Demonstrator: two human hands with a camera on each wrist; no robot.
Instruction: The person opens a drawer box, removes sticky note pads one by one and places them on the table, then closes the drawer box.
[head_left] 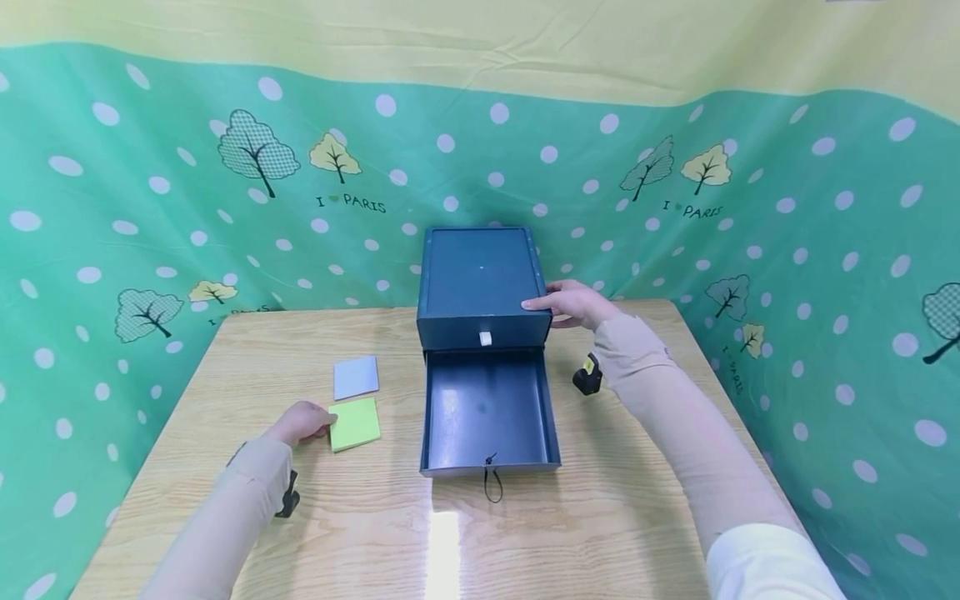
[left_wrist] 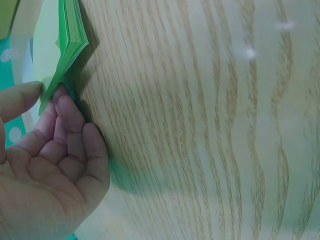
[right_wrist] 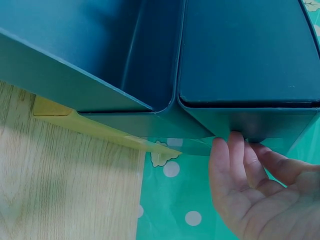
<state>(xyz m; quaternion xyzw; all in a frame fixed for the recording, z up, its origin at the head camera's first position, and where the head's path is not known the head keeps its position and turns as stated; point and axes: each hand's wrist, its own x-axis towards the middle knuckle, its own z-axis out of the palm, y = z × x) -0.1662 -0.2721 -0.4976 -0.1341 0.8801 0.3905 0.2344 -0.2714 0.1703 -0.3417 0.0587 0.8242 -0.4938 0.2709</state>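
My left hand (head_left: 302, 422) pinches the left edge of a green sticky note pad (head_left: 356, 425), the thumb on its upper face and fingers underneath. In the left wrist view, the sheets of the pad (left_wrist: 70, 37) show fanned a little at one corner. A dark blue drawer cabinet (head_left: 480, 271) stands at the back of the table, its lower drawer (head_left: 487, 417) pulled out and holding nothing visible. My right hand (head_left: 573, 304) rests at the cabinet's front right corner. Its fingertips (right_wrist: 236, 140) touch the side wall in the right wrist view, fingers mostly straight.
Behind the green pad lies a blue sticky note pad (head_left: 356, 377). The upper drawer has a white knob (head_left: 485, 339), and a black loop (head_left: 492, 483) hangs from the lower drawer's front. A green dotted curtain (head_left: 337, 183) closes off the back and sides.
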